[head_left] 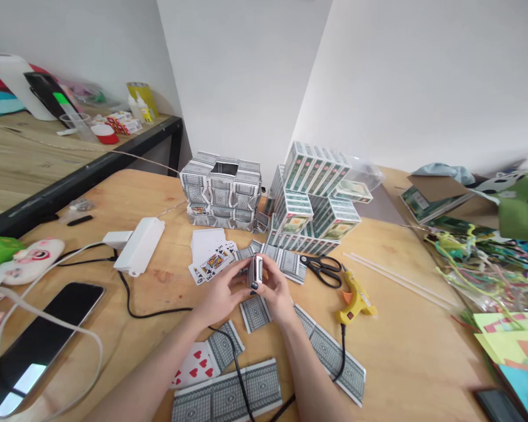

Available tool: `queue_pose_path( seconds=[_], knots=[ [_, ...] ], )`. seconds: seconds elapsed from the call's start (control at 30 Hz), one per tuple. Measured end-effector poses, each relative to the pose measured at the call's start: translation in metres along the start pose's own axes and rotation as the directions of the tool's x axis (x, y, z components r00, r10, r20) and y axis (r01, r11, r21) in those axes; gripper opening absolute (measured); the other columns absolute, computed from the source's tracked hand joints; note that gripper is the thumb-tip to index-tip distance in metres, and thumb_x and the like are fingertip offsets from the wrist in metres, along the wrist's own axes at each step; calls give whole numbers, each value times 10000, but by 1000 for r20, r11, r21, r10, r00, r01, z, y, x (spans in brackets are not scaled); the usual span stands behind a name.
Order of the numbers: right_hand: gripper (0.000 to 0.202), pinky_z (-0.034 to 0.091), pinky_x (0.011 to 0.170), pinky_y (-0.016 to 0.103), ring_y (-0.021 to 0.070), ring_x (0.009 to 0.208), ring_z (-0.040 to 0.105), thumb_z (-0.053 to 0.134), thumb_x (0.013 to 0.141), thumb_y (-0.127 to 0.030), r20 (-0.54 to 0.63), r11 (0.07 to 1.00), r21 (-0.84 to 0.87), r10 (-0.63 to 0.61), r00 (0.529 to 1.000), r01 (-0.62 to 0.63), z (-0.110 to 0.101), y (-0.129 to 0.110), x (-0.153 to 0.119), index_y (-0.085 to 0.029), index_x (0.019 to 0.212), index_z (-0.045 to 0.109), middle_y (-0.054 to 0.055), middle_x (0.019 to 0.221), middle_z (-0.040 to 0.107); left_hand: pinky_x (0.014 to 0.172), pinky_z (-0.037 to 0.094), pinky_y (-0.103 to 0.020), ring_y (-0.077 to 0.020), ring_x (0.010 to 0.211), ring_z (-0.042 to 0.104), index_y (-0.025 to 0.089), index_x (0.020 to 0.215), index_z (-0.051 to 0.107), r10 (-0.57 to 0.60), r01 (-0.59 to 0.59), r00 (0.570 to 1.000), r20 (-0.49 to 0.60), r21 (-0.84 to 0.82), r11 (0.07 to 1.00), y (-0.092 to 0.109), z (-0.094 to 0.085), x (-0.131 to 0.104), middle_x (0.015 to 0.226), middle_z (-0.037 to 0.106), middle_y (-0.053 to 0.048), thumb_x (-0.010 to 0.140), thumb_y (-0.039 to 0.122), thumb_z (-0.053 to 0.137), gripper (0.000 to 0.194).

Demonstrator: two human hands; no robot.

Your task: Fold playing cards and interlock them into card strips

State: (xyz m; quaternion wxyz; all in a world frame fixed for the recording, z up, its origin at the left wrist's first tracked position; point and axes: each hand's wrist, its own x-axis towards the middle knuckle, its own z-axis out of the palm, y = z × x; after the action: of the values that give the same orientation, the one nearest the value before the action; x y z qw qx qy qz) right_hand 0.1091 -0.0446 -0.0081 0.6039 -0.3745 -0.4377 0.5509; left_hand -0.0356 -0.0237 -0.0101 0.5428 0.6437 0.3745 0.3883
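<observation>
In the middle of the table my left hand (pixel 222 290) and my right hand (pixel 276 290) together grip a small folded piece of playing cards (pixel 252 273), held on edge. My fingers are closed on it from both sides. Around the hands lie patterned card strips (pixel 226 395), face down. A heart card (pixel 196 364) lies by my left forearm. To the left of the held piece are loose face-up cards (pixel 213 261). Behind stands a box-shaped structure of folded cards (pixel 222 190) with a square hole on top.
Black scissors (pixel 323 268) and a yellow glue gun (pixel 355 299) lie right, near clear glue sticks (pixel 400 280). Stacked card packs (pixel 312 205) stand behind. A black cable crosses under my forearms. A white power strip (pixel 139 245) and a phone (pixel 48 340) lie left.
</observation>
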Motion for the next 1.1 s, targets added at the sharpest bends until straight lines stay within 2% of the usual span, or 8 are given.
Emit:
queue_pose_path(
  seconds=[0.2,0.33,0.47,0.53,0.63,0.73,0.93,1.1],
  knots=[
    [645,434,823,360,210,900,511,731,616,-371,-2,994,-110,23,1000,-23,3,-2,0,-265,1210,502,53,1011,521,969,429,-394,-211,1177,452,248,1259,400,118,-111,993,-27,198,974,-3,-3,0,1304,437,-71,776,148,511,506],
    [661,422,800,342,191,830,512,713,633,-390,66,996,-71,66,996,-61,3,-1,0,-259,1237,479,33,914,538,1010,378,-427,-221,1219,396,261,1255,410,160,-126,985,-67,350,928,-4,-5,0,1296,437,-65,773,105,479,512],
    [445,403,753,307,170,775,488,589,750,-423,22,982,-179,65,998,-60,2,1,0,-239,1154,561,25,852,526,921,477,-375,-218,1218,397,284,1261,396,143,-113,985,-92,272,956,-7,-4,0,1322,388,-60,780,100,459,519],
    [340,389,714,290,159,725,462,515,803,-431,-2,957,-286,54,999,-52,2,1,1,-221,1046,626,16,779,502,897,496,-358,-211,1202,415,292,1248,408,134,-105,986,-103,246,964,-8,-3,0,1317,385,-49,769,88,462,524],
    [306,368,672,274,146,670,426,474,827,-433,-8,926,-376,40,999,-40,3,0,1,-196,844,666,2,699,461,882,508,-352,-209,1189,427,290,1228,430,125,-95,985,-118,234,968,-7,-2,0,1302,397,-42,754,75,465,521],
    [331,365,667,269,143,658,422,468,829,-440,-6,928,-371,42,999,-41,4,-1,1,-179,739,651,4,683,470,869,515,-371,-223,1190,424,279,1212,443,111,-80,984,-137,214,973,-6,-1,0,1291,410,-49,743,69,465,514],
    [299,386,713,289,164,708,465,507,807,-431,-12,958,-280,66,998,-67,2,4,2,-181,790,669,18,709,527,898,497,-384,-211,1209,399,263,1179,468,113,-92,986,-126,166,982,-4,-1,0,1284,412,-56,732,42,467,499],
    [340,383,661,271,153,663,447,494,800,-464,-9,954,-287,82,997,-81,2,4,3,-171,680,617,15,686,510,899,495,-386,-212,1206,404,246,1157,477,118,-96,982,-144,149,984,-4,0,-1,1276,418,-60,730,35,469,476]
  ],
)
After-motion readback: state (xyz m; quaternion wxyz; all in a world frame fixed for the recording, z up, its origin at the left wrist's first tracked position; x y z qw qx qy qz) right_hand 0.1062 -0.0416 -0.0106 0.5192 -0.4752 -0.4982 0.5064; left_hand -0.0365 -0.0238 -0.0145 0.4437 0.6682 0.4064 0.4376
